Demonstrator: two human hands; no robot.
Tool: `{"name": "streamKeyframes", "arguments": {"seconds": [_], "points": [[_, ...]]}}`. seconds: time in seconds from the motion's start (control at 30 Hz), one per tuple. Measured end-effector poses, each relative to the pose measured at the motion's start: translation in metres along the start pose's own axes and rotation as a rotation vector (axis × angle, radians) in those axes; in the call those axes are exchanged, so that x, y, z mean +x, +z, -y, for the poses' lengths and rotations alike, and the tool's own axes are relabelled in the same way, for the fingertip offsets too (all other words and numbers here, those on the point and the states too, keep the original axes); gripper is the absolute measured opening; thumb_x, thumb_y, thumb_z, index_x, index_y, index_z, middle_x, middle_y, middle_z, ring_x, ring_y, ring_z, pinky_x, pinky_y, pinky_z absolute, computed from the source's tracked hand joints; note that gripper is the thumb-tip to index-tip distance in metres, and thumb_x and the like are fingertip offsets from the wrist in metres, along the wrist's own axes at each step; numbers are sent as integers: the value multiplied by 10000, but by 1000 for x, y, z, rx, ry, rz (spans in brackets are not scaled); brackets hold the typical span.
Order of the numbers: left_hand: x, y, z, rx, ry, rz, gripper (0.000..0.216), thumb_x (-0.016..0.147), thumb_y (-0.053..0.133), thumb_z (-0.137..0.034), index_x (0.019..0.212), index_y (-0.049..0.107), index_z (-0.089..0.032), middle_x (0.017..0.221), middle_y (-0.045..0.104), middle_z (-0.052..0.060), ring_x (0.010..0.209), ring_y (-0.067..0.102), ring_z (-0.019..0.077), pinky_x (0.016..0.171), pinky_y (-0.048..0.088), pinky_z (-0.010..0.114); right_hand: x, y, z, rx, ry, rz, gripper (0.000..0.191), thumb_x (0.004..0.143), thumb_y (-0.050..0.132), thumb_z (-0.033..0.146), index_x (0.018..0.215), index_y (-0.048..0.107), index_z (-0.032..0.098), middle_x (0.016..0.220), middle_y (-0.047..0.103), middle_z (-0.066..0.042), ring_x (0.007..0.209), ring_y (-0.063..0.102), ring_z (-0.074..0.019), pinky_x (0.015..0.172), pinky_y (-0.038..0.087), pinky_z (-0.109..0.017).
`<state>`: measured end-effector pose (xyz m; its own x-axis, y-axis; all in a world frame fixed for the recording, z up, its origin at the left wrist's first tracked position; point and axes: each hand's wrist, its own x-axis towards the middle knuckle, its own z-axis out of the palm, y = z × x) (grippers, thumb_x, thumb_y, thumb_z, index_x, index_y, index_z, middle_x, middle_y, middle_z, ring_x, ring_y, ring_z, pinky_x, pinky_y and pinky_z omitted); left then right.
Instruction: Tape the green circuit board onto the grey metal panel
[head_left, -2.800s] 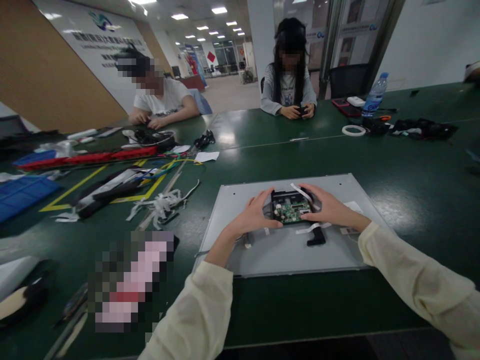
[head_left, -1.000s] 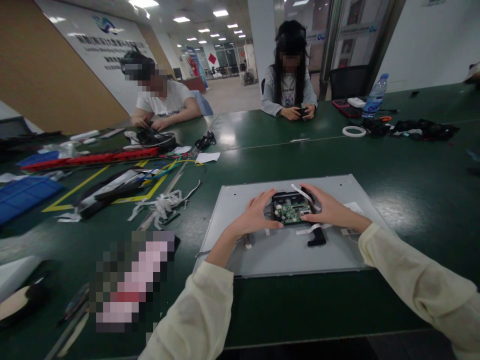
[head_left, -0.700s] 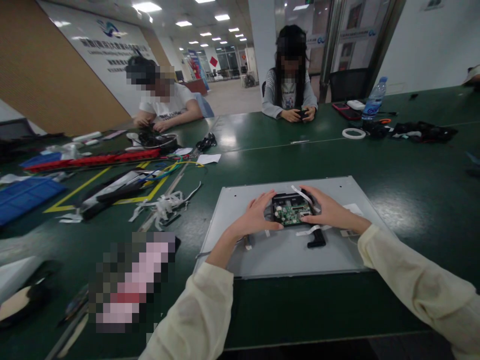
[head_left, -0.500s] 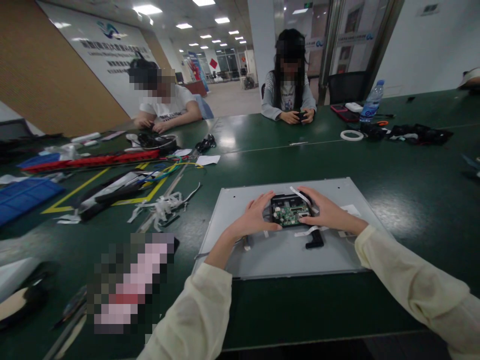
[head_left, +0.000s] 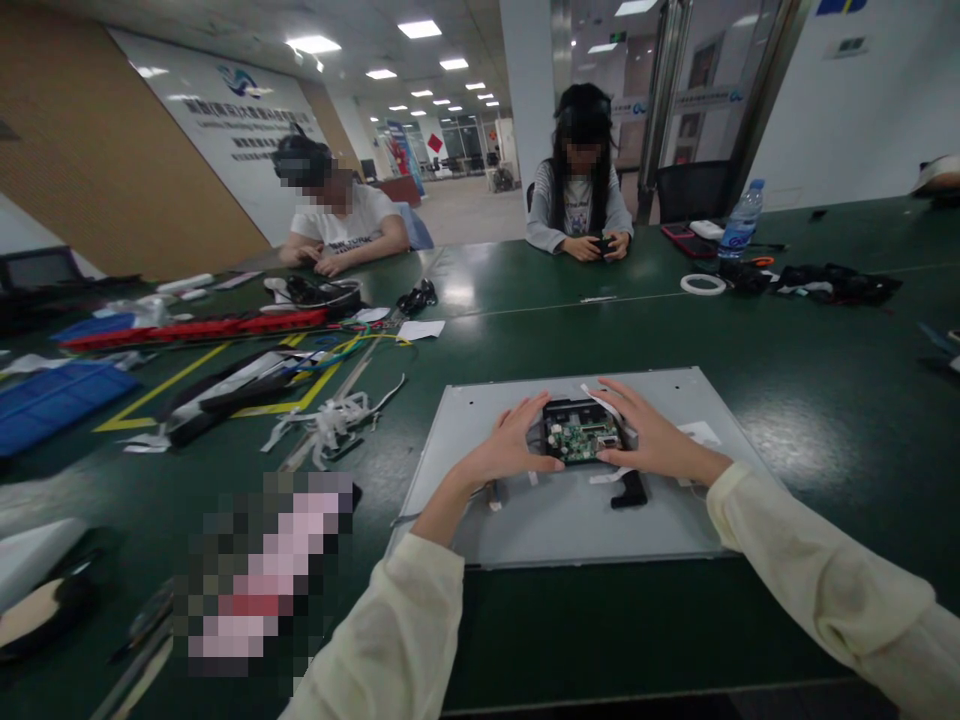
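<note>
A grey metal panel (head_left: pixel 570 510) lies flat on the green table in front of me. At its middle sits a small green circuit board (head_left: pixel 577 437) in a black frame. My left hand (head_left: pixel 506 447) curls against the board's left edge, fingers bent round it. Gripping the right edge is my right hand (head_left: pixel 641 430), thumb at the near side. A white ribbon cable (head_left: pixel 600 397) crosses the top of the board, and a black bracket (head_left: pixel 628 491) lies just below my right hand.
Left of the panel lie white tape scraps (head_left: pixel 330 420), black and red bars (head_left: pixel 202 328), a blue tray (head_left: pixel 52 395) and yellow floor-style tape. Two other people sit across the table. A water bottle (head_left: pixel 741 220), a tape roll (head_left: pixel 703 284) and black parts lie far right.
Both hands stay on the circuit board in the same grip. The view has tilted upward a little, so panel and hands sit lower in the picture.
</note>
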<state>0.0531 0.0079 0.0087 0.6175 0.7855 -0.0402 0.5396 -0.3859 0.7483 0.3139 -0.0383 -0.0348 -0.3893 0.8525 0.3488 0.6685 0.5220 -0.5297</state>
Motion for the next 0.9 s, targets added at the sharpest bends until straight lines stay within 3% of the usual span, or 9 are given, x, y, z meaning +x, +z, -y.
{"name": "streamKeyframes", "arguments": {"seconds": [0.17, 0.33, 0.43, 0.67, 0.9], "points": [[-2, -3, -3, -18, -14, 5, 1017, 567, 801, -383, 1449, 321, -222, 1509, 311, 124, 1407, 218, 347, 1143, 175, 505, -2, -13, 28, -185, -212, -42, 686, 831, 558, 496, 1433, 338, 253, 1519, 260, -81, 1424, 148, -262, 1150, 143, -522], [-2, -5, 2, -316, -54, -68, 701, 718, 709, -438, 1360, 463, -300, 1453, 427, 57, 1350, 377, 285, 1123, 287, 449, -7, -6, 78, -197, -486, 193, 648, 836, 539, 505, 1411, 406, 236, 1506, 310, -81, 1422, 150, -271, 1151, 90, -531], [0, -4, 4, -504, -118, -136, 537, 755, 676, -447, 1257, 568, -289, 1421, 469, 55, 1318, 424, 284, 1112, 313, 453, -9, 6, 96, -157, -563, 319, 612, 853, 510, 501, 1397, 431, 231, 1509, 306, -85, 1425, 130, -279, 1145, 69, -544], [5, -6, 6, -758, -102, -308, 375, 767, 671, -426, 1066, 667, -200, 1267, 608, 90, 1257, 489, 253, 1097, 317, 390, -12, 16, 97, -114, -475, 358, 598, 864, 511, 435, 1408, 413, 210, 1520, 280, -92, 1432, 98, -264, 1145, 138, -509], [7, -14, 19, -914, -142, -585, 369, 720, 692, -466, 965, 645, -194, 1210, 636, 114, 1160, 568, 254, 921, 416, 359, -9, 15, 91, -173, -389, 293, 643, 840, 529, 457, 1432, 369, 265, 1528, 270, -57, 1427, 106, -291, 1135, 40, -582]]}}
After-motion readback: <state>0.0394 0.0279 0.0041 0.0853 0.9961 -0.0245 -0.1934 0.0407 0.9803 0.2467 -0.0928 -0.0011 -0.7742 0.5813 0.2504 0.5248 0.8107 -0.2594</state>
